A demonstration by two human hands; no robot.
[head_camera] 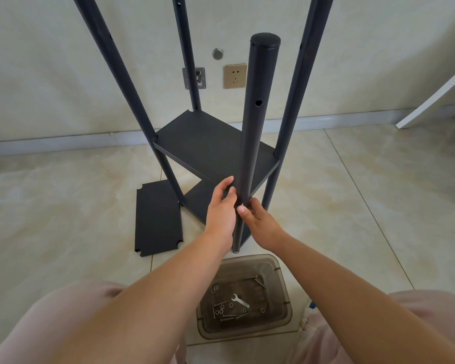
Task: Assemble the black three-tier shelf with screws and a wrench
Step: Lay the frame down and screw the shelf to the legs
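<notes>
Head view: the left hand (221,206) lies with straight fingers against the near black round metal post (258,114) of the half-built shelf on the tiled floor (63,206). Right hand (258,219) pinches a small silver screw (241,205) at that post. A silver wrench (239,300) lies in the smoky plastic bin (281,271).

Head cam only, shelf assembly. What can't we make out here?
- Screw at the near post: mostly covered by the right hand and left hand; seating unclear.
- Tops of the three far posts: cut off by the upper frame edge.
- Screws and nuts in the bin beside the wrench: too small to count.
</notes>
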